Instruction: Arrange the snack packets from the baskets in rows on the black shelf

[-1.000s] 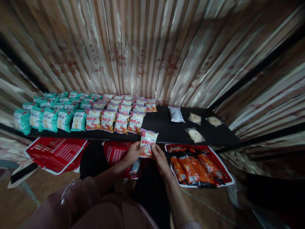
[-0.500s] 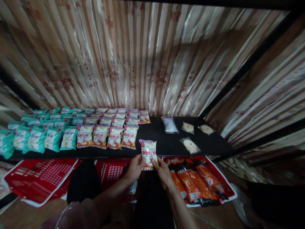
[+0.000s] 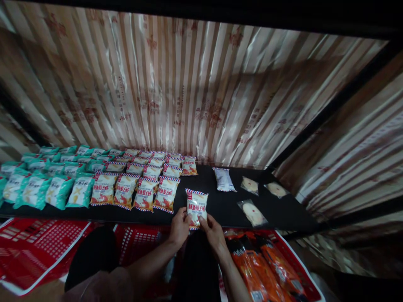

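Between my two hands is a small white and orange snack bag point(image 3: 197, 206) with a striped top edge, its printed front facing me. My left hand point(image 3: 180, 228) pinches its lower left side, and my right hand point(image 3: 214, 233) grips the lower right corner with the thumb on the front. Just left of it on the black shelf stand rows of matching snack bags point(image 3: 166, 193). Farther left are several teal snack bags point(image 3: 80, 189) in rows. A bag lying face down point(image 3: 223, 179) shows its pale back, right of the held one.
Three clear packets with pale round contents point(image 3: 252, 212) lie on the right of the black shelf point(image 3: 208, 176). Below its front edge are red baskets point(image 3: 40, 247), one holding orange packages point(image 3: 256, 264). A striped curtain point(image 3: 176, 84) hangs behind, beside dark frame bars point(image 3: 333, 105).
The view has tilted up and shifted slightly, so the shelf appears lower. Both hands keep hold of the same snack bag, which stays near the shelf's front edge.
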A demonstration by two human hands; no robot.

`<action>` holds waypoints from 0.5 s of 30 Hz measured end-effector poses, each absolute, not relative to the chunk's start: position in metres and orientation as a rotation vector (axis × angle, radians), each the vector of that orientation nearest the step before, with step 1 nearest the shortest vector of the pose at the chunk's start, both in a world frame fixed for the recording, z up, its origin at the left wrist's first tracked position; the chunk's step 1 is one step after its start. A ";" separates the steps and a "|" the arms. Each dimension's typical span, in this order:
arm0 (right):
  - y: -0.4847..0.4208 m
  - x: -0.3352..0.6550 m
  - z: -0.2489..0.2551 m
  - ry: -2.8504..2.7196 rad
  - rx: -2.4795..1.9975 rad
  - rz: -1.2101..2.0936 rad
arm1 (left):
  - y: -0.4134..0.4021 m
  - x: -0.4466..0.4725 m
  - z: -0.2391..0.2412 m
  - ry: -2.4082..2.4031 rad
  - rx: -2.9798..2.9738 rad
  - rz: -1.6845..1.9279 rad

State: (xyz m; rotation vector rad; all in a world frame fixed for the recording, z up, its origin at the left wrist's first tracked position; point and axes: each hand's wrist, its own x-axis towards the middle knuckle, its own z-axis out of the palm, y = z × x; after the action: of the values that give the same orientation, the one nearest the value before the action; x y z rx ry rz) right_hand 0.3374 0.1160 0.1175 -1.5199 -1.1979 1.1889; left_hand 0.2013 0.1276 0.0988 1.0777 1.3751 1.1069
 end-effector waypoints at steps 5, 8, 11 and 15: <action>0.133 0.335 0.112 -1.255 -1.586 1.070 | 0.142 0.202 0.109 1.585 1.268 0.908; 0.141 0.333 0.108 -1.241 -1.608 1.031 | 0.148 0.203 0.114 1.655 1.343 0.834; 0.149 0.333 0.103 -1.249 -1.599 1.011 | 0.154 0.207 0.113 1.684 1.346 0.879; 0.159 0.333 0.097 -1.267 -1.629 0.957 | 0.163 0.213 0.107 1.708 1.267 0.983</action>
State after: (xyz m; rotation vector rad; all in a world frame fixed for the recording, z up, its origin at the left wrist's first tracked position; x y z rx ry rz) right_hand 0.3333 0.1593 0.0971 -1.6293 -1.2675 0.9573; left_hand 0.2128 0.1628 0.1071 1.2673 1.7082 0.9830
